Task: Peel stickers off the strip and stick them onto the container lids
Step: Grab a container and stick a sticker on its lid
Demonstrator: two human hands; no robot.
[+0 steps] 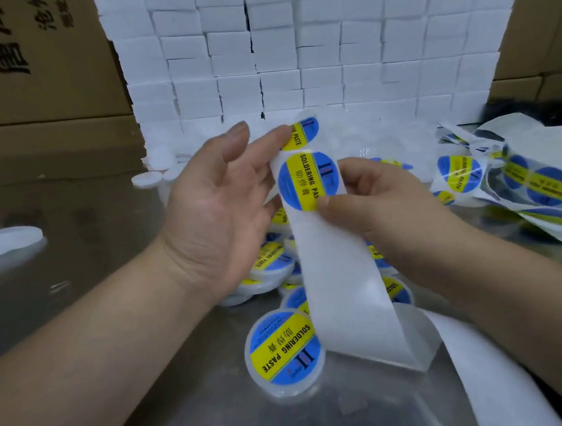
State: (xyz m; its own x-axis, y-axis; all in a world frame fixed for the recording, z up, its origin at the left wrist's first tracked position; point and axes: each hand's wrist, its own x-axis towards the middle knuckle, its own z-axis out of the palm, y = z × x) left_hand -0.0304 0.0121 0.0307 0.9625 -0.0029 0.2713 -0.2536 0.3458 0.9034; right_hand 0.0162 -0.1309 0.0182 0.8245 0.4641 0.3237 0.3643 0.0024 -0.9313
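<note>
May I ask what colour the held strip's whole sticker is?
Sticker: blue with a yellow band; head view.

Lids (284,348) on table (101,213) ctr, box stack (326,54) behind, spare strips (527,182) to R.

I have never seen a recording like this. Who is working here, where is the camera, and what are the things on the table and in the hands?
There is no machine here: a person works with bare hands, and the one picture comes from a camera worn on the head, looking down. The left hand touches the top of a white strip with straight fingers. The right hand pinches the strip at the edge of a round blue and yellow sticker. On the shiny table lie round containers whose lids already carry such stickers. More strips lie at the right. Behind stand stacked white boxes and brown cartons.
</note>
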